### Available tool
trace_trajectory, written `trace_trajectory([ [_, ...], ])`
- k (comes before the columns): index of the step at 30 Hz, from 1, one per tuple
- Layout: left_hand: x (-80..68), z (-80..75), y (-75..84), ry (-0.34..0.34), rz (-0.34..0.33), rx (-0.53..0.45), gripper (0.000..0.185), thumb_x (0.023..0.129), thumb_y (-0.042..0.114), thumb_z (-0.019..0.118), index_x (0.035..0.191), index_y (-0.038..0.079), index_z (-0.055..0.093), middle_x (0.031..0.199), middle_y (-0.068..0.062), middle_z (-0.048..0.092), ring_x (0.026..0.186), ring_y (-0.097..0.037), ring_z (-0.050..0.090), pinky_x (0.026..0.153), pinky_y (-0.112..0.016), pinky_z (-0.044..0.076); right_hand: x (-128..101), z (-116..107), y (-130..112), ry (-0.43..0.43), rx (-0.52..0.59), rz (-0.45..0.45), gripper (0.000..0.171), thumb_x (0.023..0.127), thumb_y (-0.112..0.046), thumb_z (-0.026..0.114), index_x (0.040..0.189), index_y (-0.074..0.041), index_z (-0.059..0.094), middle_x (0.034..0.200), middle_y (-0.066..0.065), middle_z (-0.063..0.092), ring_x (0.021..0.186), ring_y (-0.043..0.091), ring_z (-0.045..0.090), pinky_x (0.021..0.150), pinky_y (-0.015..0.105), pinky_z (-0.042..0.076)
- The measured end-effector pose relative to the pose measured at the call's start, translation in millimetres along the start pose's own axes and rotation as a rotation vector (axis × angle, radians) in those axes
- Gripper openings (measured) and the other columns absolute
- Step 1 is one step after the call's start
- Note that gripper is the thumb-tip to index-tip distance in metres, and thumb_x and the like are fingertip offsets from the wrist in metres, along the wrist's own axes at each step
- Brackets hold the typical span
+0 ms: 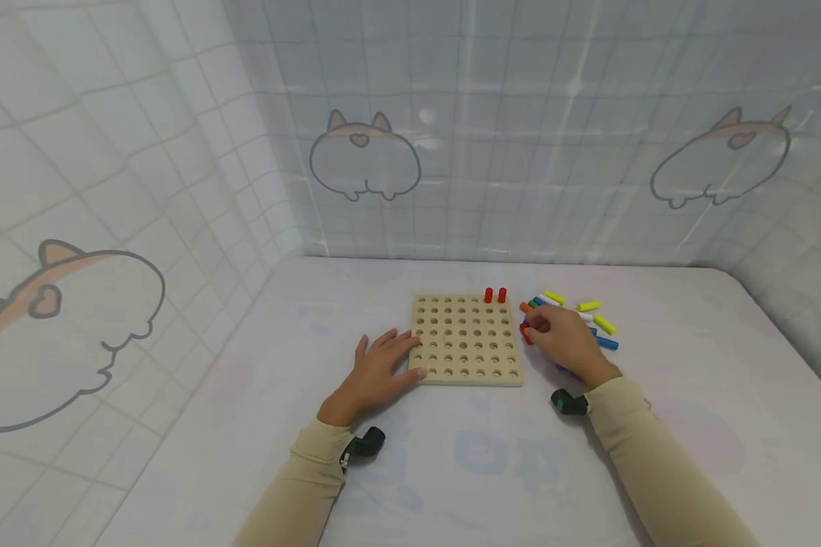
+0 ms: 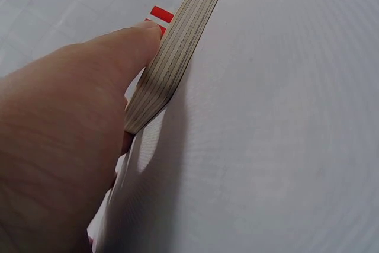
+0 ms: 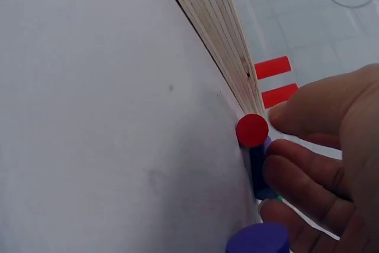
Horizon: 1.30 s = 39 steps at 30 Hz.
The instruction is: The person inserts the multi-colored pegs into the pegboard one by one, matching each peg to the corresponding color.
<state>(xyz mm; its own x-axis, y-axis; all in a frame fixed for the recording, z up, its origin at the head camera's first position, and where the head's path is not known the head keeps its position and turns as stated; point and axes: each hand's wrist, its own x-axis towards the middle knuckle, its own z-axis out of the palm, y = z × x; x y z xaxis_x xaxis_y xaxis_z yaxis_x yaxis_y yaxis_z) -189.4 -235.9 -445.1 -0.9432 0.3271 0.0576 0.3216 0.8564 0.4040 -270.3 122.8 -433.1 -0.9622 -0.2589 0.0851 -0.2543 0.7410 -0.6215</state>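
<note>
A square wooden pegboard with rows of holes lies on the table. Two red pegs stand upright in its far row, toward the right corner. My left hand rests at the board's left edge, fingers spread over the rim and thumb at the near corner. Beside the board's right edge, my right hand reaches down with bent fingers to a loose red peg. Thumb and fingertips are right at that peg; I cannot tell whether they pinch it. A blue peg lies just behind it, by the fingers.
Loose pegs in several colours lie around the right hand, among them a yellow peg and a blue peg. A purple peg lies closer to the right wrist. Behind the white-covered table hangs a tile-patterned curtain.
</note>
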Motion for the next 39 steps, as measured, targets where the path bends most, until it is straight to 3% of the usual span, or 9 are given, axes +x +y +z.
trace_trajectory([
  [18, 1.5, 0.8, -0.2, 0.014, 0.014, -0.002, 0.069, 0.097, 0.062, 0.05, 0.154, 0.026, 0.042, 0.16, 0.003, 0.035, 0.151, -0.024, 0.018, 0.115, -0.065, -0.003, 1, 0, -13, -0.106, -0.088, -0.037, 0.03, 0.093, -0.017, 0.069, 0.119, -0.004, 0.069, 0.1, 0.004, 0.071, 0.09, 0.02, 0.064, 0.082, 0.042, 0.054],
  [27, 1.1, 1.6, -0.6, 0.021, 0.017, 0.002, 0.069, 0.097, 0.063, 0.05, 0.154, 0.025, 0.043, 0.159, 0.002, 0.037, 0.151, -0.025, 0.02, 0.115, -0.066, -0.002, 1, 3, -5, -0.064, 0.014, -0.018, 0.026, 0.094, -0.017, 0.068, 0.118, -0.008, 0.07, 0.101, 0.004, 0.069, 0.09, 0.02, 0.063, 0.079, 0.039, 0.054],
  [35, -0.3, 2.5, -0.3, 0.035, 0.03, -0.02, 0.068, 0.096, 0.061, 0.052, 0.153, 0.023, 0.044, 0.159, 0.001, 0.038, 0.15, -0.027, 0.021, 0.115, -0.067, -0.003, 0, 3, -2, -0.03, 0.129, 0.033, 0.029, 0.096, -0.021, 0.067, 0.122, -0.009, 0.068, 0.111, 0.008, 0.069, 0.102, 0.026, 0.064, 0.088, 0.045, 0.053],
  [39, -0.3, 4.6, -1.4, 0.028, 0.021, -0.009, 0.068, 0.096, 0.061, 0.052, 0.153, 0.024, 0.043, 0.159, 0.003, 0.037, 0.151, -0.025, 0.019, 0.115, -0.065, -0.003, -1, 2, 2, -0.006, 0.209, 0.015, 0.031, 0.097, -0.02, 0.066, 0.125, -0.007, 0.066, 0.116, 0.01, 0.069, 0.103, 0.026, 0.064, 0.085, 0.04, 0.054],
])
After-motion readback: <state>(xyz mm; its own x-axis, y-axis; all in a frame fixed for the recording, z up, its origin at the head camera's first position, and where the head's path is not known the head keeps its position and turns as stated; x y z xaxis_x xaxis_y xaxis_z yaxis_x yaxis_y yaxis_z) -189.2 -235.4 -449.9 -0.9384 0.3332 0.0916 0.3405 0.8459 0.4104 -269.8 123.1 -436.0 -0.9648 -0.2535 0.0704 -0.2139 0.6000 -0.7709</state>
